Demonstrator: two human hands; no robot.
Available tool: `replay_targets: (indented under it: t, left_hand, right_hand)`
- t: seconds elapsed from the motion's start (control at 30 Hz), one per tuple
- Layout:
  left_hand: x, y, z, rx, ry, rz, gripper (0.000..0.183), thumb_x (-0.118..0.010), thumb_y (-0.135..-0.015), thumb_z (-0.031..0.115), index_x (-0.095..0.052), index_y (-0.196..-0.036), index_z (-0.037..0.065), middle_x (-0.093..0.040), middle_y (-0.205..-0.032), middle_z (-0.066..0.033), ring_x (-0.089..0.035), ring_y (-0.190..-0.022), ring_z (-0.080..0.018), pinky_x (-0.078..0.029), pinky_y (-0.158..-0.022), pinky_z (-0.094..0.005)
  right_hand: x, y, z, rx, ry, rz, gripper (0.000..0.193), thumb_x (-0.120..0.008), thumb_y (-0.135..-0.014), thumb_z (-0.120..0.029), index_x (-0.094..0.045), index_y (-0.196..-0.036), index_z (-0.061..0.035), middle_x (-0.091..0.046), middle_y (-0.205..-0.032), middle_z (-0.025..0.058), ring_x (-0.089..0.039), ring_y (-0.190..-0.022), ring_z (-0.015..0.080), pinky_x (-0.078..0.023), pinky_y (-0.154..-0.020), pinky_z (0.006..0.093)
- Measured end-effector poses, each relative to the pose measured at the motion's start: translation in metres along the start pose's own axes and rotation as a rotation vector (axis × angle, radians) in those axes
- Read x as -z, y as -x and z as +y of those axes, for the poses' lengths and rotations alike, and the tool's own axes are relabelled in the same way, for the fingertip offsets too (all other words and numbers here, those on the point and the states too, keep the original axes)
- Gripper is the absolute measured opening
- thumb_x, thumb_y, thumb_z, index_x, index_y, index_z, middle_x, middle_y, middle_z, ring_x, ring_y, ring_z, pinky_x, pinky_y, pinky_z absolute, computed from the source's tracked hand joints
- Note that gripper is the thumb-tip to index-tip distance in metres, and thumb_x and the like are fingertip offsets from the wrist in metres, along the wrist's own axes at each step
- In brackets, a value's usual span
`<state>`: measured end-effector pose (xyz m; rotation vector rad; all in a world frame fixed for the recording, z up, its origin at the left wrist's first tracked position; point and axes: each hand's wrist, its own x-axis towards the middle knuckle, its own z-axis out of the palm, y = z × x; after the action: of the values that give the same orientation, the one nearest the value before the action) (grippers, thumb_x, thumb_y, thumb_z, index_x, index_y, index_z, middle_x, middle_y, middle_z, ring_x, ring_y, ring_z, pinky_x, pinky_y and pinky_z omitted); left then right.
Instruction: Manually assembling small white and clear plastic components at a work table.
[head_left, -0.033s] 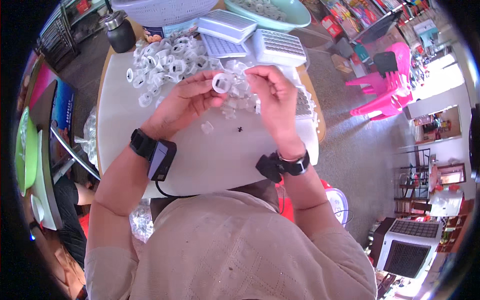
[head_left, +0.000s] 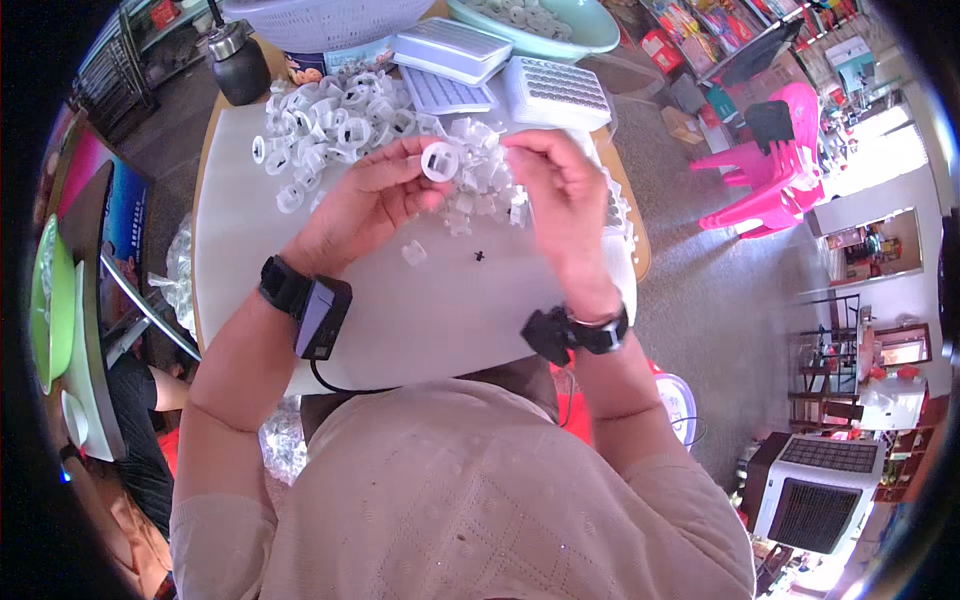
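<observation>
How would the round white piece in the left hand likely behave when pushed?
The white piece is probably light, since the left hand just pinches it. Being round, it might roll if stood on edge.

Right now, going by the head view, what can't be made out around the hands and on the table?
All in the head view:
Right hand: motion blur hides whether its fingertips hold anything.
White ring: the left hand covers part of its edge.
Black piece on the table: too small to show detail.
Lavender basket: cut off by the picture's upper edge.
</observation>
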<state>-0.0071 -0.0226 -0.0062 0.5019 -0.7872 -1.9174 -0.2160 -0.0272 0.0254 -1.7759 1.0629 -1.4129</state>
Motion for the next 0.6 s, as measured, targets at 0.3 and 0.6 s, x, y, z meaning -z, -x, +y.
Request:
replay_targets:
  t: [0.3, 0.6]
  left_hand:
    - [-0.011, 0.001, -0.001, 0.001, -0.049, 0.029, 0.033, -0.050, -0.092, 0.012, -0.046, -0.121, -0.003, -0.058, -0.099, -0.0077, -0.058, -0.078, -0.0130, -0.050, -0.069, -0.0228]
    - [-0.007, 0.002, -0.001, 0.036, -0.109, -0.013, 0.031, -0.049, -0.092, 0.013, -0.047, -0.119, -0.002, -0.058, -0.095, -0.0064, -0.060, -0.078, -0.0120, -0.051, -0.068, -0.0221]
  right_hand:
    - [0.089, 0.032, 0.025, -0.013, 0.688, 0.057, 0.007, -0.064, -0.079, -0.009, -0.066, -0.085, -0.0044, -0.062, -0.077, 0.0093, -0.060, -0.068, 0.0224, -0.047, -0.062, 0.0310]
    - [0.081, 0.037, 0.039, -0.051, 0.839, -0.019, 0.010, -0.062, -0.078, -0.013, -0.067, -0.082, -0.0057, -0.062, -0.082, 0.0119, -0.060, -0.080, 0.0302, -0.047, -0.070, 0.0383]
